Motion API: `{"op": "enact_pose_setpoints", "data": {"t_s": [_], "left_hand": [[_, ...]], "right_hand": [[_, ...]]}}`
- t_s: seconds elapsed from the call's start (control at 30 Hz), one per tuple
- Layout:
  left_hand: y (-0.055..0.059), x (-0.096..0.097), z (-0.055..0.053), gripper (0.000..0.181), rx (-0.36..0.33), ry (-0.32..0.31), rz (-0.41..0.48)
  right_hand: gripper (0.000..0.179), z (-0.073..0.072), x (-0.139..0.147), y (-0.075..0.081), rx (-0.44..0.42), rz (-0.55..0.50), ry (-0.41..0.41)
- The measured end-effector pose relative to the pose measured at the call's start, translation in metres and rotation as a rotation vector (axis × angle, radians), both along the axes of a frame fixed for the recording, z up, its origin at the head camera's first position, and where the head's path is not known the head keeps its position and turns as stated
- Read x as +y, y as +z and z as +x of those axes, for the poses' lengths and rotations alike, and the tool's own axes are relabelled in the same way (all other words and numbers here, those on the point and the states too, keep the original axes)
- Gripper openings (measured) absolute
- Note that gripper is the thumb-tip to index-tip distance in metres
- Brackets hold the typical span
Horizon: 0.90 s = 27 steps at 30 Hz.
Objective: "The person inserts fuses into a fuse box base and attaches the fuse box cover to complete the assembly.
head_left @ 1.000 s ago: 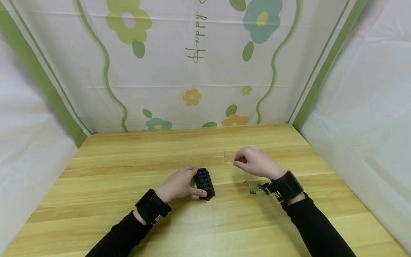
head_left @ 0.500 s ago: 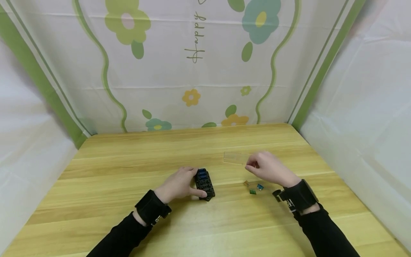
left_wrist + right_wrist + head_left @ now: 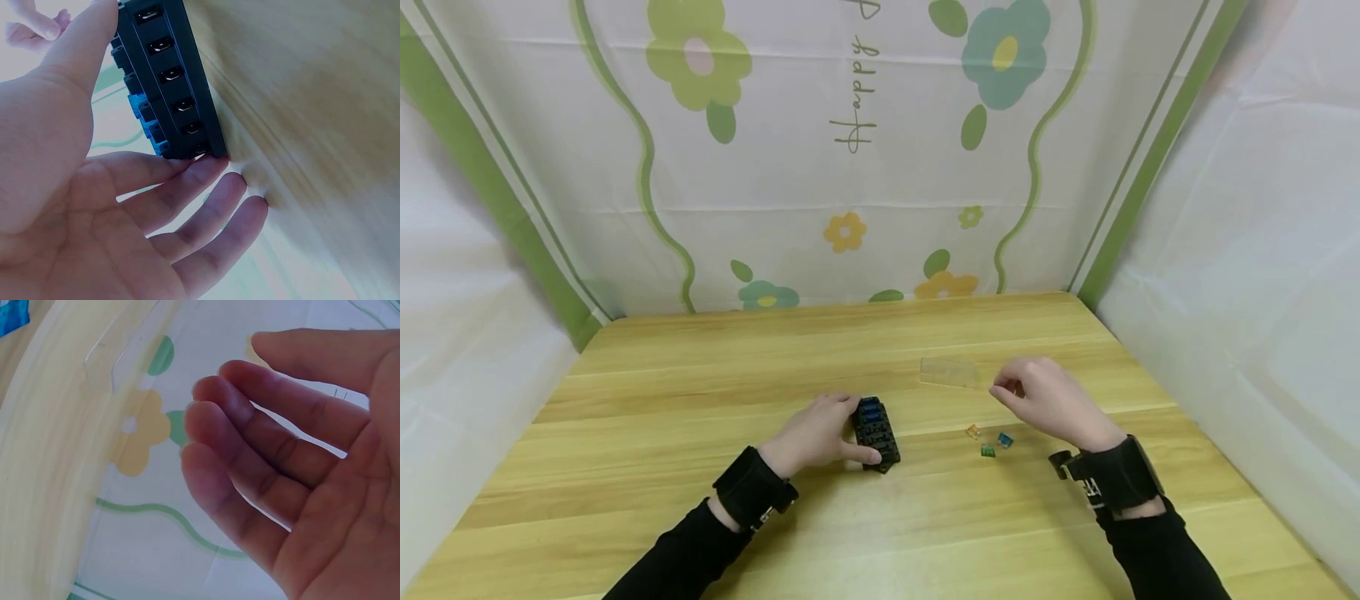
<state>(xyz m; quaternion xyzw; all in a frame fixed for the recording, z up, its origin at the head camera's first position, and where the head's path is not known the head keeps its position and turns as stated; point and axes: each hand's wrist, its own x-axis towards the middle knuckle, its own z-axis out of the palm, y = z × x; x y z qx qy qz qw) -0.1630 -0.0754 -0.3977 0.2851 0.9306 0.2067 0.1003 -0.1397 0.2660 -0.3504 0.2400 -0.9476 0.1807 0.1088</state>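
My left hand holds a black fuse box on the table, thumb across its near end and fingers at the far end. Several blue blade fuses sit in its far slots. A row of metal terminals lines its side in the left wrist view. My right hand hovers just right of a clear plastic cover lying flat. Its fingers bend loosely, and the right wrist view shows nothing between them and the thumb. Below it lie an orange fuse, a blue fuse and a green fuse.
The wooden table reaches back to a white cloth backdrop printed with flowers. White cloth walls stand along both sides. Each wrist wears a black strap with a camera.
My right hand has let go of the clear cover and drawn back to the right and slightly nearer. The cover stays on the table. The left hand and fuse box hold still.
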Motion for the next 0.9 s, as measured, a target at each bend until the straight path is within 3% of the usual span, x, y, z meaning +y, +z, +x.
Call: {"op": "enact_pose_setpoints", "data": {"t_s": [0.23,0.43,0.9], "left_hand": [[0.0,0.0,-0.001,0.101,0.011,0.0,-0.003],[-0.001,0.0,-0.001,0.101,0.022,0.0,-0.008],[-0.003,0.001,-0.001,0.101,0.019,0.0,-0.012]], "right_hand": [[0.008,-0.001,0.009,-0.004,-0.083,0.056,-0.022],[0.01,-0.006,0.008,-0.012,-0.173,0.098,0.044],[0.016,-0.009,0.013,-0.025,-0.318,0.077,0.076]]}}
